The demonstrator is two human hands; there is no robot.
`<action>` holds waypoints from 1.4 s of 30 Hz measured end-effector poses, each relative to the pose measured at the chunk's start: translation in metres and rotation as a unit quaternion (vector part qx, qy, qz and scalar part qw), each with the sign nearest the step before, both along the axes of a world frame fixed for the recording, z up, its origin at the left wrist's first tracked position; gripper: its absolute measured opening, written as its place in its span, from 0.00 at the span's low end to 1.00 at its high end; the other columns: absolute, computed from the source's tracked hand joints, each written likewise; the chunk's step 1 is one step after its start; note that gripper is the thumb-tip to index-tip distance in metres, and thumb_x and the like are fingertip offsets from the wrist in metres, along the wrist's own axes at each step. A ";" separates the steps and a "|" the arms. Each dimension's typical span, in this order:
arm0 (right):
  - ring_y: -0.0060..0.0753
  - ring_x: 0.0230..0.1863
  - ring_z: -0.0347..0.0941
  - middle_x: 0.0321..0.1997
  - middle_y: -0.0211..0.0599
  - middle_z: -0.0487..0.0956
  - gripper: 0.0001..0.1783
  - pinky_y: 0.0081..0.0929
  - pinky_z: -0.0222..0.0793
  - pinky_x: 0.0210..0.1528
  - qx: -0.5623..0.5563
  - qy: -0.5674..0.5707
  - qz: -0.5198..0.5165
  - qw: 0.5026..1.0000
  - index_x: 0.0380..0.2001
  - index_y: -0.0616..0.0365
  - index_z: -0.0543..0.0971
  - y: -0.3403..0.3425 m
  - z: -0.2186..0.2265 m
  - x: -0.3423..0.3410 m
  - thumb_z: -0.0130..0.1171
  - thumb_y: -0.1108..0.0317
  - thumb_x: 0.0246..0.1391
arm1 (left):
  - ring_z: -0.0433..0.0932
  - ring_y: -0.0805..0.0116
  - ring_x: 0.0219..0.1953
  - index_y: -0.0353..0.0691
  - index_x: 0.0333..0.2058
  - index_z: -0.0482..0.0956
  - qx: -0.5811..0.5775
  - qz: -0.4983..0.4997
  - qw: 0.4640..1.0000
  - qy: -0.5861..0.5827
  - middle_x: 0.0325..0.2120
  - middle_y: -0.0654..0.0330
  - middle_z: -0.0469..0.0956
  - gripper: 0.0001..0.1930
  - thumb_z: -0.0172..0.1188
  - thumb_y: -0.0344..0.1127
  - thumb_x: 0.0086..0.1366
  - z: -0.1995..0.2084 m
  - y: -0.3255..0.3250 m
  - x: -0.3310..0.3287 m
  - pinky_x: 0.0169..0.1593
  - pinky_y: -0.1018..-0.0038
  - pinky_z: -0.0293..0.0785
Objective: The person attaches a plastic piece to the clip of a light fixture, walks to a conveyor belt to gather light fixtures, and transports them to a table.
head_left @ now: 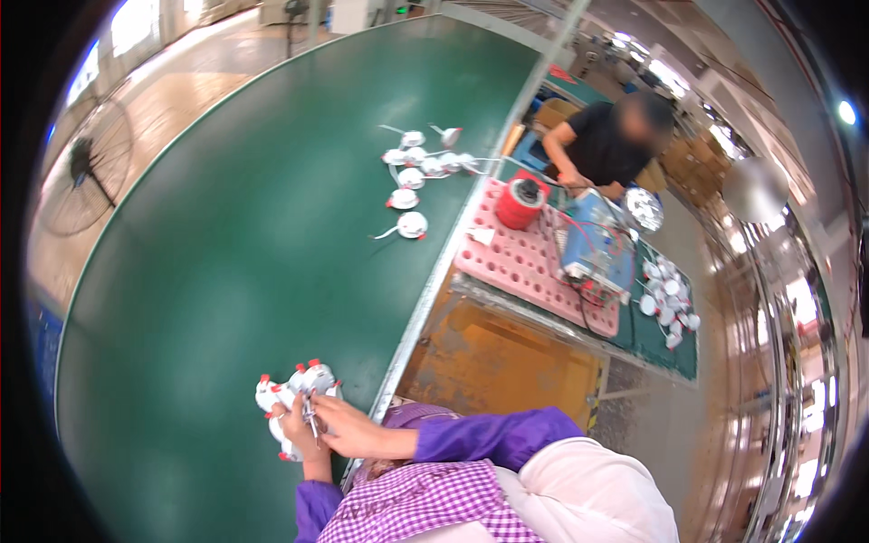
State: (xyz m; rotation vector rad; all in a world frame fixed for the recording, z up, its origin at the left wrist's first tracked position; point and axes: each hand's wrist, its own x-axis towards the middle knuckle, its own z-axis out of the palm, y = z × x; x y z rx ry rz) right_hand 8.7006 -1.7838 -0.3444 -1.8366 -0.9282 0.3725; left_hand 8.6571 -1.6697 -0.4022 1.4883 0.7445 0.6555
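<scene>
A bunch of white round light fittings (281,395) with red tabs sits on the green worktop, close in front of me. My left hand (299,431) is closed at the near edge of the bunch, with thin white wires (313,418) between its fingers. From the right, my right hand (351,428) reaches in, its fingers pinched on the same wires. Parts of the fittings are hidden behind both hands. Farther up the worktop lie several similar fittings (412,225), loosely spread, with white leads trailing.
The green worktop (217,244) has a metal rim (425,312) on its right. Beyond it stand a pink perforated board (516,281), a red spool (520,204), a blue device (597,240) with wires and more white fittings (668,299). A co-worker (606,145) works there. A fan (83,163) stands left.
</scene>
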 end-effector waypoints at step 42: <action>0.34 0.38 0.75 0.40 0.47 0.78 0.46 0.28 0.68 0.43 0.042 0.046 -0.640 0.766 0.59 0.71 0.62 -0.139 -0.120 0.672 0.71 0.58 0.41 | 0.70 0.77 0.27 0.36 0.28 0.77 -0.059 -0.002 0.987 0.153 0.25 0.64 0.73 0.16 0.51 0.42 0.68 0.051 0.005 0.366 0.32 0.77 0.66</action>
